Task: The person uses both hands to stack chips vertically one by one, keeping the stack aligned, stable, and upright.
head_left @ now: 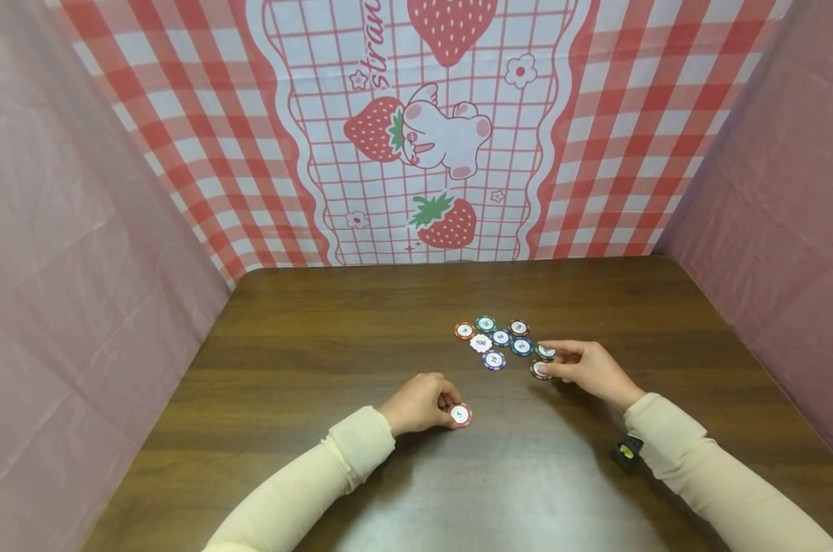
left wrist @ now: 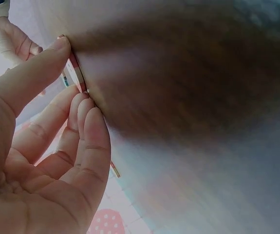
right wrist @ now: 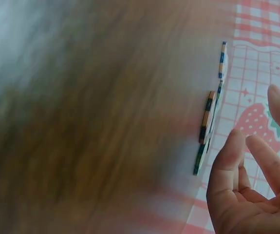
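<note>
The left hand (head_left: 419,404) pinches a red chip (head_left: 460,415) by its rim at the table (head_left: 306,337) – probably for control, leaving its face uncovered. The right hand's (head_left: 595,374) fingers, parted, reach over a green chip (head_left: 544,353) and dark chip (head_left: 536,371).

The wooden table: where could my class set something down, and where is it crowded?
Bare wood on the table lies between the left hand and the left edge, between the chip cluster and the back cloth, and between the sleeves, nearer than the held red chip. It's crowded at the cluster, especially its right end, under the right hand.
</note>
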Available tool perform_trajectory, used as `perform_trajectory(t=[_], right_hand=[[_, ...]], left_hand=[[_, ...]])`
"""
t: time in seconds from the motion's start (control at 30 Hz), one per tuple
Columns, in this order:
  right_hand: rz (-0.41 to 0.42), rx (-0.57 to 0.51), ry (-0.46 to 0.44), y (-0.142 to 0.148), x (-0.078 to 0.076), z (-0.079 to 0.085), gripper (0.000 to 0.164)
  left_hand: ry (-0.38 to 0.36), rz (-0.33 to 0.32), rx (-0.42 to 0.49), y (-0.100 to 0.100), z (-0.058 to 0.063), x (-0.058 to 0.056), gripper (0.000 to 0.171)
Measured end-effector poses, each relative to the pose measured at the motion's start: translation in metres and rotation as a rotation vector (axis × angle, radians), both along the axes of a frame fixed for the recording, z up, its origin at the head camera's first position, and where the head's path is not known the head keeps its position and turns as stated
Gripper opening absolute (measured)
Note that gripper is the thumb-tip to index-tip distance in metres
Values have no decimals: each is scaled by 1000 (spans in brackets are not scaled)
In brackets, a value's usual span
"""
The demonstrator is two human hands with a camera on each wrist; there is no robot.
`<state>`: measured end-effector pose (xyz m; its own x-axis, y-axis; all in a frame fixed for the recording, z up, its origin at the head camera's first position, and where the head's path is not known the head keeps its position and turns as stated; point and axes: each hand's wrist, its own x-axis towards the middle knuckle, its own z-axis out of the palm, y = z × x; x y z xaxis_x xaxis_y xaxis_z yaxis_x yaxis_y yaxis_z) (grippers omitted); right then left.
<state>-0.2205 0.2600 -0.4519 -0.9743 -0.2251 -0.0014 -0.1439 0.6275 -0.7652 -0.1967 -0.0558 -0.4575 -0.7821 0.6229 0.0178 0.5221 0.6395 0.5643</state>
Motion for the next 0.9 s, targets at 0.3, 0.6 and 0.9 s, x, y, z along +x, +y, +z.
perform_trajectory(t=[0.3,0.6,0.9], right_hand=[[70,89,-6,6,-6,-2,51],[78,121,-82,6,-11,-2,49],[114,186,-19,1,-12,-2,44]], left_hand=[[-7,1,7,-1,1,1,23],[-16,15,-9,0,2,1,23],[-18,18,-27,-1,2,2,23]])
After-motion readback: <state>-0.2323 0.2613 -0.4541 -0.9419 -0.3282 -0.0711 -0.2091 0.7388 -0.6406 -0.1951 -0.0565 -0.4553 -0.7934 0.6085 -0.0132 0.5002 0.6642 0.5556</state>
